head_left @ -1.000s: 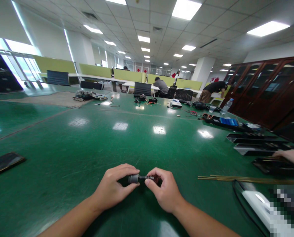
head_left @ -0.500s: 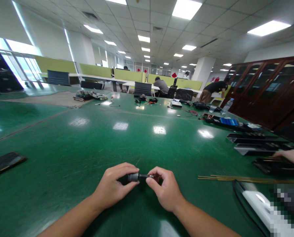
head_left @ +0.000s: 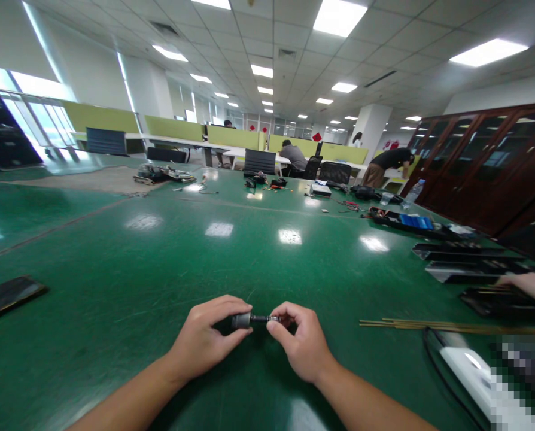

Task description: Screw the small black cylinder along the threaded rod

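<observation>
Just above the green tabletop [head_left: 231,263], my left hand [head_left: 200,338] pinches the thick end of a small dark cylindrical part [head_left: 241,321] between thumb and fingers. A thin dark shaft [head_left: 260,319] runs level from the cylinder toward the right. At the shaft's far end, the thumb and forefinger of my right hand [head_left: 301,344] close on its small metallic tip, which they partly cover. What kind of part this is I cannot make out.
A black phone-like slab [head_left: 11,298] lies at the left. Thin brass-coloured rods [head_left: 402,324], a white device [head_left: 471,371] with a black cable and dark metal channels [head_left: 460,272] are at the right. Another person's hand [head_left: 530,286] rests by a black tray there. Tools and a bottle [head_left: 415,193] stand farther back.
My hands keep the same grip on the part, with only a very slight shift. Far back, a person near the pillar has moved to the right.
</observation>
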The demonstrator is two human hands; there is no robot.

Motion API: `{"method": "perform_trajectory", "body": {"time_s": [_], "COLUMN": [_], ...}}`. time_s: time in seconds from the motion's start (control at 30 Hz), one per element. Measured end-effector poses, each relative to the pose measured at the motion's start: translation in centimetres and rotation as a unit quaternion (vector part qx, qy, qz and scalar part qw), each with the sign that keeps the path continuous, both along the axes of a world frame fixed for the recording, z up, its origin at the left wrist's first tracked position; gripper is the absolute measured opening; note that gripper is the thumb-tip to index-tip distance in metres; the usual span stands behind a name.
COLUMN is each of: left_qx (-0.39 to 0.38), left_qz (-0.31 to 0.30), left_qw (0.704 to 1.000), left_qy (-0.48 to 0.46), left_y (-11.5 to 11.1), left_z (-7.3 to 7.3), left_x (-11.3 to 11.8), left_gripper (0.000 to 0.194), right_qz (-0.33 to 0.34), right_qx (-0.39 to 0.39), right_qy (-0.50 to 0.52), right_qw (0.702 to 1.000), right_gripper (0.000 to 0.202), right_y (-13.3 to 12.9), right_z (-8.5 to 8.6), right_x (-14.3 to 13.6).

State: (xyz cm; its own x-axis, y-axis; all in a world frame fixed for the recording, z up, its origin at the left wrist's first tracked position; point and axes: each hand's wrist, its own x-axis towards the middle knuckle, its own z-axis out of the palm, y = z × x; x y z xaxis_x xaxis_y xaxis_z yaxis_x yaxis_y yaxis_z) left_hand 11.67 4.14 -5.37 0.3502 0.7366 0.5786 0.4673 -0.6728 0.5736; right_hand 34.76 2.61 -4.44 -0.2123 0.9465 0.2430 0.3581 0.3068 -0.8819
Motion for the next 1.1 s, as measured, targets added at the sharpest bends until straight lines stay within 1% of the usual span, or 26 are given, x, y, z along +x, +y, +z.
{"method": "perform_trajectory", "body": {"time_s": [0.37, 0.77, 1.1], "left_qx": [-0.004, -0.016, -0.013], "left_qz": [-0.003, 0.000, 0.015], "left_qw": [1.000, 1.000, 1.000], "left_qy": [-0.004, -0.006, -0.002], "left_y": [0.09, 0.18, 0.34], "left_z": [-0.05, -0.07, 0.12], "left_x": [-0.06, -0.28, -0.35], "left_gripper": [0.031, 0.029, 0.031], "right_qz": [-0.003, -0.013, -0.019], "right_qx": [-0.003, 0.013, 0.016], "right_qy": [0.006, -0.002, 0.002], "right_qw": [1.000, 1.000, 1.000], "right_gripper": [0.010, 0.009, 0.009], "right_y": [0.29, 0.16, 0.45], "right_z": [-0.19, -0.13, -0.13], "right_x": [0.16, 0.20, 0.37]}}
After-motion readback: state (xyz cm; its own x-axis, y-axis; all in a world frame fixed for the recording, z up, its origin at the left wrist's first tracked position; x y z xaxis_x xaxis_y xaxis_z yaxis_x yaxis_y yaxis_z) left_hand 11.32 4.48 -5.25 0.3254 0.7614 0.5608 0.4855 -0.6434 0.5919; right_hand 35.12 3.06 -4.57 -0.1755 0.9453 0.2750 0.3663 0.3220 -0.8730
